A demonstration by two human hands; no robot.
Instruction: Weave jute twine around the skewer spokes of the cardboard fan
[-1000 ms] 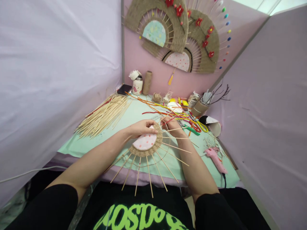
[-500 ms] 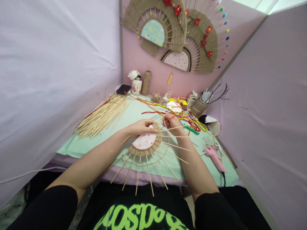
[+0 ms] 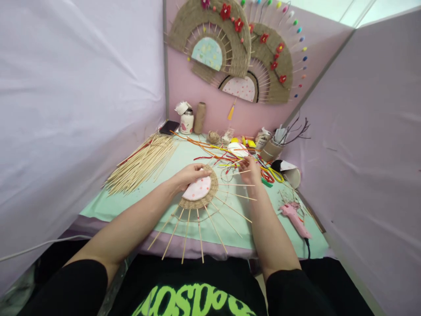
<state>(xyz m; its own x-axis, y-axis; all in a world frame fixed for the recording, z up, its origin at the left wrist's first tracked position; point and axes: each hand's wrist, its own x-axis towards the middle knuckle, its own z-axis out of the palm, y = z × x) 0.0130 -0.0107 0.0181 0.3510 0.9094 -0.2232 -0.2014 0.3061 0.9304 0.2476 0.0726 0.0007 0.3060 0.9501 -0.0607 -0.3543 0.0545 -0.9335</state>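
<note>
A half-woven fan (image 3: 200, 193) lies on the mint-green mat (image 3: 108, 202): a pink spotted centre, a ring of tan weave and bare wooden spokes that fan out toward me. My left hand (image 3: 188, 174) rests flat on the fan's centre with its fingers stretched out. My right hand (image 3: 249, 169) is just right of the fan's far edge, fingers pinched on a thin strand of weaving cord that runs back toward the weave. Coloured cords (image 3: 226, 153) lie right behind that hand.
A pile of wooden sticks (image 3: 142, 162) lies at the left. A pink glue gun (image 3: 294, 217) lies at the right edge. Yellow-handled scissors (image 3: 275, 174), a tipped paper cup (image 3: 291, 172), a twine spool (image 3: 199, 117), a jar (image 3: 186, 121) and a phone (image 3: 169, 127) stand behind. Finished fans (image 3: 210, 39) hang on the back wall.
My right hand has moved right and away from the fan's rim, drawing the cord out. My left hand stays on the fan. The view has tilted down a little.
</note>
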